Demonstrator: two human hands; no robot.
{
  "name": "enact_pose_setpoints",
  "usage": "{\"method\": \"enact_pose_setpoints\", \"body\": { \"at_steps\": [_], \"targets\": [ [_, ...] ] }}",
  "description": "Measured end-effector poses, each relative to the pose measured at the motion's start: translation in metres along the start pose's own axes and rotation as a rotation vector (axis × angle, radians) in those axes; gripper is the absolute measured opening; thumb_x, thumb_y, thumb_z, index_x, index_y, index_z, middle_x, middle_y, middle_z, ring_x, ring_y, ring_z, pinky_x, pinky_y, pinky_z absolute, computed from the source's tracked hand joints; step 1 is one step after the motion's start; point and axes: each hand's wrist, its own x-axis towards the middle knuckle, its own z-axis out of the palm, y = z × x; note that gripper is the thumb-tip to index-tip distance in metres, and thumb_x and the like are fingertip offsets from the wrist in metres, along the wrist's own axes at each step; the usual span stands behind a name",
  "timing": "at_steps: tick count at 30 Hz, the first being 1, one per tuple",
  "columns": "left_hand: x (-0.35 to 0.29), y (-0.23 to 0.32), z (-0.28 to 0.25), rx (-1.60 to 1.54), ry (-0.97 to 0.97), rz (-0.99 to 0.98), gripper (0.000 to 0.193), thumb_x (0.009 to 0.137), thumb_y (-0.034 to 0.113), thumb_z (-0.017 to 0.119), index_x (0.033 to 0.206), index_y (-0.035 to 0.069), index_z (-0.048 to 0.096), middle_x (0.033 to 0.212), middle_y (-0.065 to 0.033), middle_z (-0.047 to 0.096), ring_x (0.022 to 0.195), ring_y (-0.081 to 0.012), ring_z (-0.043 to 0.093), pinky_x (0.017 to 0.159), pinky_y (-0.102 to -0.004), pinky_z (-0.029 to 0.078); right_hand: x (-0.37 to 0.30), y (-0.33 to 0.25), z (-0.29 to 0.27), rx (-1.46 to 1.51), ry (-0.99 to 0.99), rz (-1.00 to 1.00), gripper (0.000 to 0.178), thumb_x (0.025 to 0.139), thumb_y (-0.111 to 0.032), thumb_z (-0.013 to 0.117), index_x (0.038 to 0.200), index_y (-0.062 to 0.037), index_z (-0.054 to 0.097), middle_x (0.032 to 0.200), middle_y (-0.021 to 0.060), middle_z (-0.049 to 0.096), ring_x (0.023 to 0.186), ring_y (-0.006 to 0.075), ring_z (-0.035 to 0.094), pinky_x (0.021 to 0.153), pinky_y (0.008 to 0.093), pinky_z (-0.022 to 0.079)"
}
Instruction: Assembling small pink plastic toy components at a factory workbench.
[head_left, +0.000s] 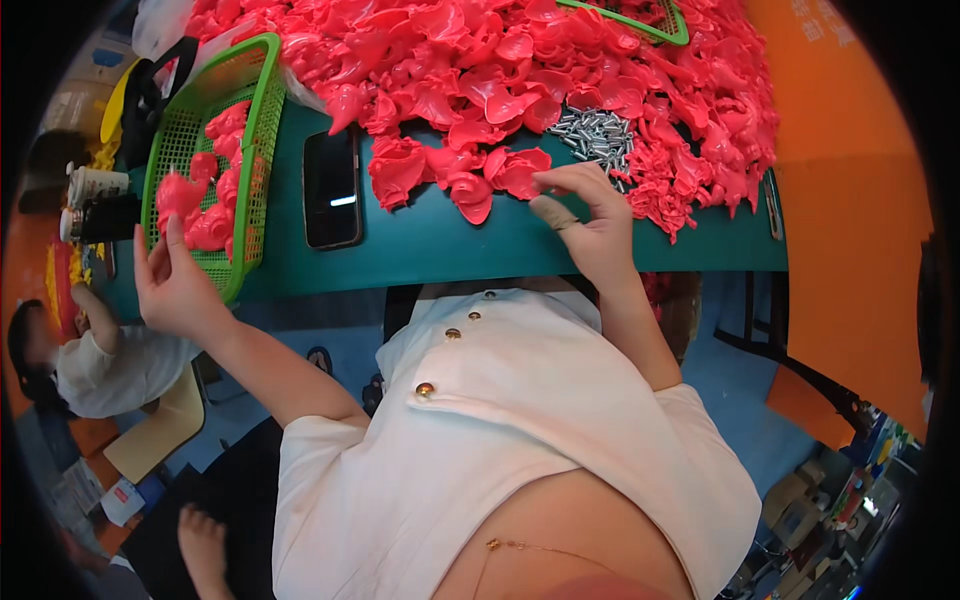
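My left hand (182,290) is at the near left edge of a green mesh basket (262,150), thumb and fingers apart. Its thumb tip is right by a rounded glossy pink plastic piece (182,197) in the basket; whether they touch I cannot tell. Several similar pieces lie in there. My right hand (600,222) hovers over the table's near edge, thumb and forefinger curved with a gap between them, and a tan wrap on the thumb. Just beyond its fingertips lies a cupped pink plastic piece (517,172). Small silver metal pins (597,140) form a heap behind that hand.
A big pile of pink plastic parts (420,60) covers the back of the green table (330,268). A dark phone (332,190) lies right of the basket. Bottles (105,218) stand to its left. Another green basket (660,25) sits in the pile. A person (120,370) works at far left.
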Motion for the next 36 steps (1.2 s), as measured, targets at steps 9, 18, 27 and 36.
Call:
{"method": "enact_pose_setpoints", "body": {
  "at_steps": [9, 18, 27, 36],
  "targets": [
    [-0.026, -0.008, 0.029, 0.482, -0.223, 0.56, 0.034, 0.071, 0.023, 0.076, 0.101, 0.009, 0.066, 0.086, -0.0087, 0.061, 0.083, -0.0265, 0.057, 0.077, -0.0363, 0.046, 0.006, -0.008, 0.032, -0.517, 0.02, -0.373, 0.022, 0.063, -0.009, 0.077, 0.082, -0.0089, 0.066, 0.082, 0.0019, 0.057, 0.081, 0.0201, 0.05, 0.07, 0.03, 0.039],
    [-0.076, -0.001, 0.089, 0.173, -0.997, 0.778, 0.024, 0.064, 0.01, 0.073, 0.087, 0.012, 0.066, 0.088, -0.0052, 0.054, 0.084, -0.0249, 0.053, 0.07, -0.0361, 0.042, 0.003, -0.01, 0.014, -0.423, 0.145, -0.329, 0.013, 0.07, -0.005, 0.073, 0.081, -0.0053, 0.066, 0.079, 0.0046, 0.058, 0.075, 0.019, 0.052, 0.068, 0.0292, 0.041],
    [-0.116, 0.037, 0.076, -0.93, -1.089, -0.868, 0.019, 0.083, 0.002, 0.059, 0.102, 0.003, 0.057, 0.086, -0.009, 0.063, 0.069, -0.0157, 0.063, 0.055, -0.0277, 0.053, 0.008, 0.013, -0.056, -0.697, 0.307, -0.184, 0.014, 0.07, -0.007, 0.073, 0.081, -0.0043, 0.065, 0.082, 0.0062, 0.057, 0.082, 0.0216, 0.053, 0.073, 0.0315, 0.042],
    [-0.176, 0.06, 0.078, -0.798, -1.545, -1.503, 0.032, 0.088, 0.012, 0.053, 0.118, 0.003, 0.05, 0.089, -0.0067, 0.059, 0.072, -0.0115, 0.06, 0.058, -0.0282, 0.055, 0.03, 0.024, -0.037, -1.017, 0.057, -0.179, 0.017, 0.07, -0.01, 0.07, 0.084, -0.0096, 0.061, 0.092, 0.0039, 0.052, 0.092, 0.0254, 0.049, 0.076, 0.0379, 0.035]
  ]
}}
